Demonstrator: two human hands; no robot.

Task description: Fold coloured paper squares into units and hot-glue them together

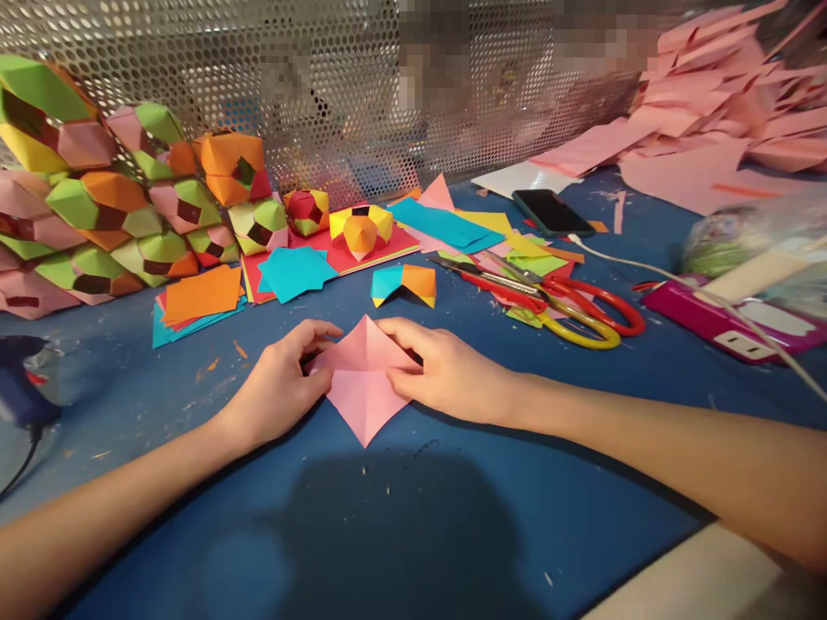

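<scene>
A square of pink paper with crossing creases is held cornerwise just above the blue table. My left hand pinches its left corner between thumb and fingers. At the right corner, my right hand grips the paper the same way, thumb on top and fingers behind. Just beyond the hands stands a small folded piece in blue, orange and yellow. A stack of orange, red and blue sheets lies past my left hand.
Folded paper modules are stacked at the back left. Scissors, a phone and a magenta power strip with a cable lie to the right. Pink scraps pile at the back right. A glue gun is at the left edge.
</scene>
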